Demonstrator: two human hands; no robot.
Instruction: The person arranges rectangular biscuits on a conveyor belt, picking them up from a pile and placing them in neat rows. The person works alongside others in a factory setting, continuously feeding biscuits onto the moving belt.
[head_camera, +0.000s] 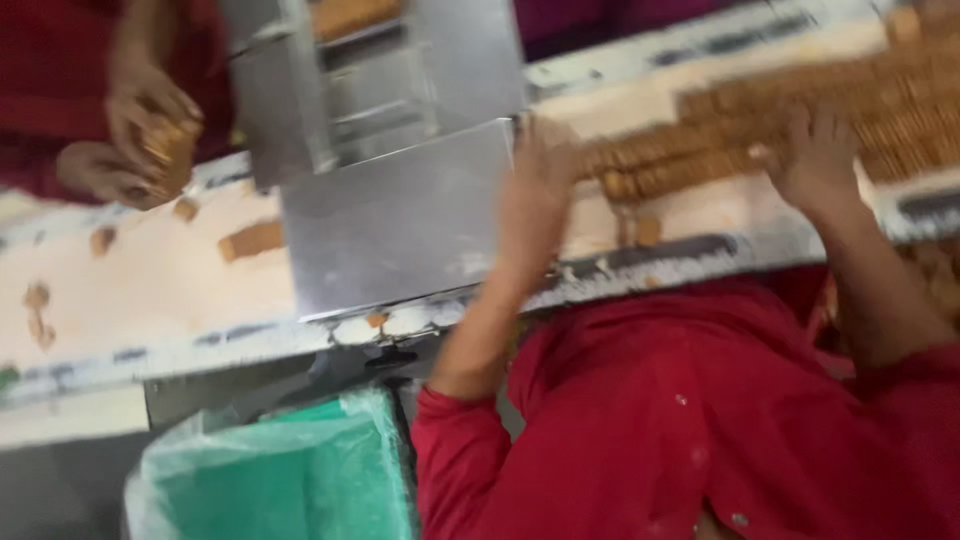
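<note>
We lean over a pale conveyor belt (150, 280) in red sleeves, our left hand (535, 185) and right hand (815, 155) pressed on either end of a long row of brown biscuits (680, 165) just right of the steel machine housing (400, 215). The blur keeps us from telling whether our fingers are closed on the biscuits or only laid against them. More biscuits (900, 100) lie in rows beyond the right hand. Left of the housing, loose biscuit pieces (250, 240) dot the belt, and a co-worker's hands (135, 140) in red hold a stack of biscuits (170, 150). Below the housing, under the belt's edge, stands a bin lined with a green plastic bag (280, 480); we cannot see anything in it.
</note>
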